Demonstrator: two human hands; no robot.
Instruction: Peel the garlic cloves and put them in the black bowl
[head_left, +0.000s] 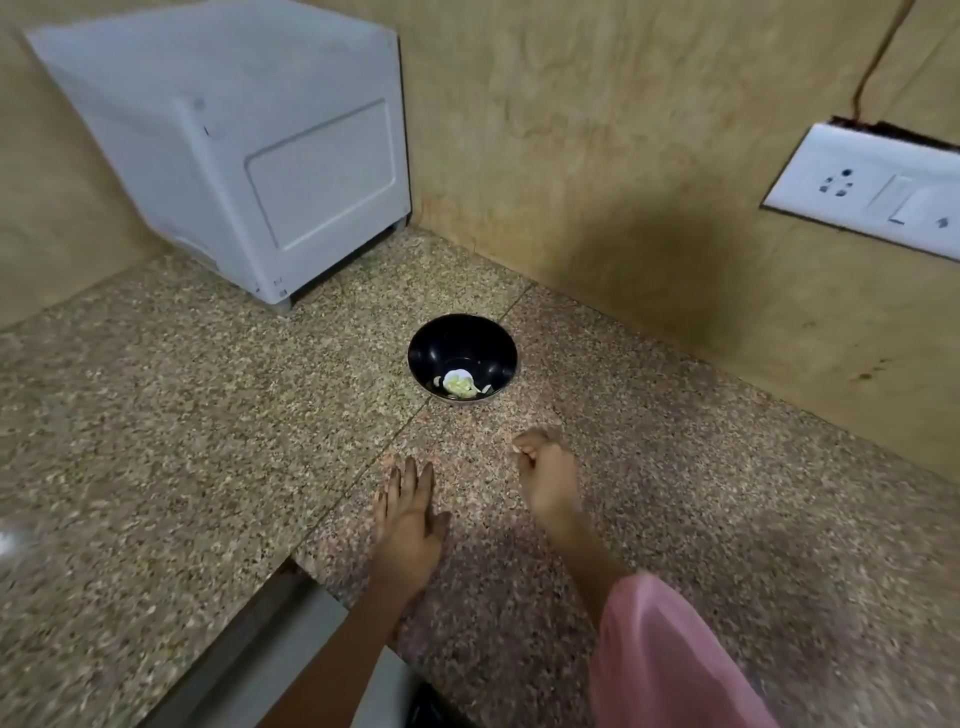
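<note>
Looking down on a speckled stone counter (208, 415), I see the black bowl (457, 338) at centre frame, upright, with pale garlic pieces (460, 385) gathered at the near side of its floor. Whether these are peeled cloves or skins is too small to tell. Below the bowl, both hands sit near it but apart from it. The left hand (410, 519) lies palm-down on the counter at lower centre, its fingers (410, 478) straight and together, pointing up-frame and holding nothing. The right hand (548, 478), just right of it and emerging from a pink sleeve (665, 660), has its fingers curled with the thumb against the forefinger. No clove shows there, and I cannot tell whether something small is pinched. The relation that matters: the bowl lies up-frame and slightly left of the right knuckles, and the right hand is the nearer, so I judge any drop would be its short reach forward. A white appliance (249, 156) occupies the upper left and a socket plate (872, 192) the right edge.
</note>
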